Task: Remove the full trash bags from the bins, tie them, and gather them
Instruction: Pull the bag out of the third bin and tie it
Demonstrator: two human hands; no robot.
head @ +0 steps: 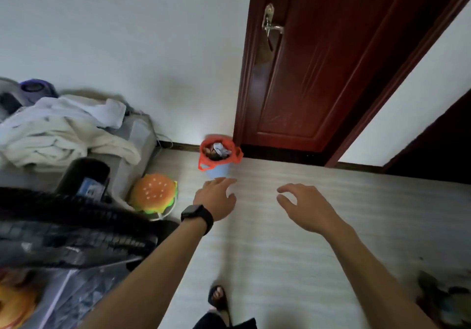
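Note:
A small light-blue bin stands on the floor against the wall, just left of the door frame. An orange trash bag lines it, its handles folded over the rim, with crumpled paper and dark rubbish inside. My left hand, with a black watch on the wrist, reaches out just below the bin, fingers spread and holding nothing. My right hand hovers to the right of it, fingers curled apart, also holding nothing. Neither hand touches the bag.
A dark red door with a metal handle stands behind the bin. At left are a grey unit piled with white laundry, a hamburger-shaped cushion and a black fan grille. Pale floor stretches ahead; my sandalled foot is below.

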